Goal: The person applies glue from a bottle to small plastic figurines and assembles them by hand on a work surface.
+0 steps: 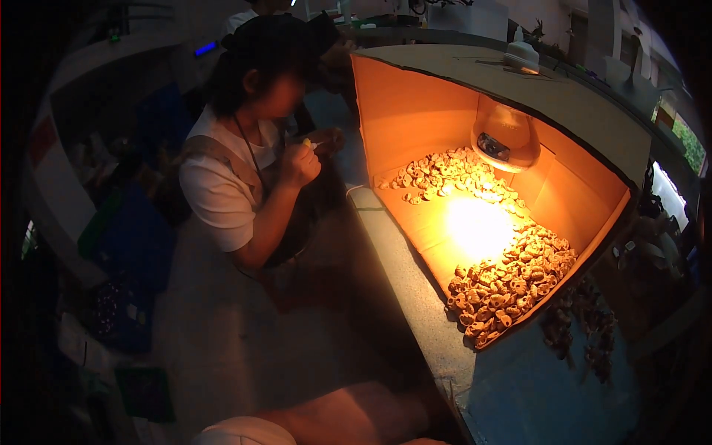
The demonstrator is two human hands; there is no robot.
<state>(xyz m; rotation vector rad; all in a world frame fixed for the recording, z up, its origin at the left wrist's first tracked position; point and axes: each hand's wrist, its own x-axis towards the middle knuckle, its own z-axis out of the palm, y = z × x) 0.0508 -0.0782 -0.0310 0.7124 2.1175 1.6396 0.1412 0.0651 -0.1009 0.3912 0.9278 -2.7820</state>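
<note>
At the bottom centre of the frame, nearest the camera, the wearer's own bare forearm (348, 415) and a pale rounded shape, perhaps a knee (245, 432), enter from the lower edge; neither of the wearer's hands is in view, so their state cannot be told. At upper left, a co-worker in a white shirt (222, 185) sits on the floor, both hands raised together near the chest around a small yellowish piece (306, 142), seemingly held close for fine work. Right of centre, a cardboard box (415, 111) lies on its side on a grey ledge (415, 297), its open face toward the camera. A glowing lamp bulb (504, 137) hangs through the box top, apparently to warm or dry the small tan carved pieces (512, 285) heaped below it.
</note>
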